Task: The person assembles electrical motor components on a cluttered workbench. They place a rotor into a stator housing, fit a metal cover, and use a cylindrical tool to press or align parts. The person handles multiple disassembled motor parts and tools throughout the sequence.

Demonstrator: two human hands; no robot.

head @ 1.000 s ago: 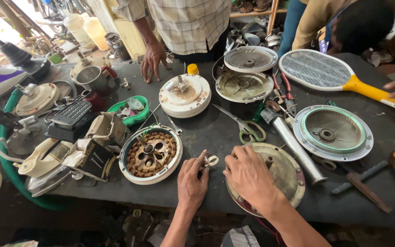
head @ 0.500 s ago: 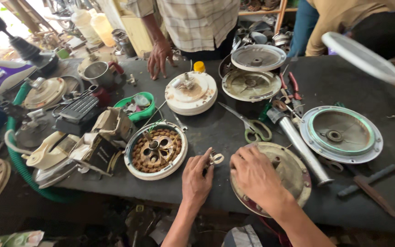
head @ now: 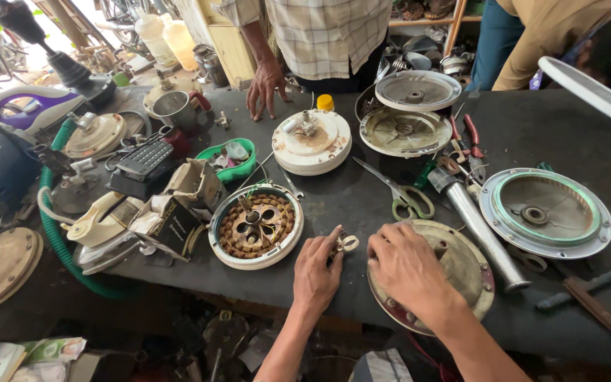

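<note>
Pinching a small metal fitting [head: 346,243] at lower centre of the frame, the left hand [head: 316,272] is closed on it with fingertips together. The right hand [head: 406,269] is spread flat on the worn round motor cover [head: 464,272] just beside it, gripping nothing. Disassembly looks well advanced: the copper-wound stator [head: 256,225] is laid open at centre left, more covers [head: 546,212] are set apart at right. Scissors [head: 403,194] and a metal tube [head: 481,230] are left near. Reassembly is judged not yet begun.
</note>
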